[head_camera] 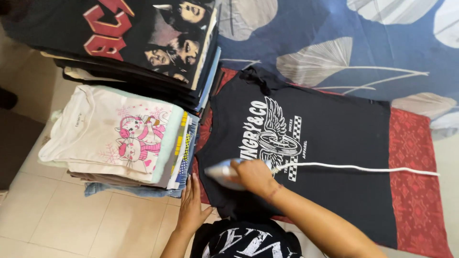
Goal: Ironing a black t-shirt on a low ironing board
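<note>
From the head camera I see my right hand clamped on an iron, pressing the near-left part of a black T-shirt spread on a red cloth. My left hand lies flat, fingers together, at the shirt's near edge, I think touching it. Two stacks of folded clothes stand to the left.
</note>
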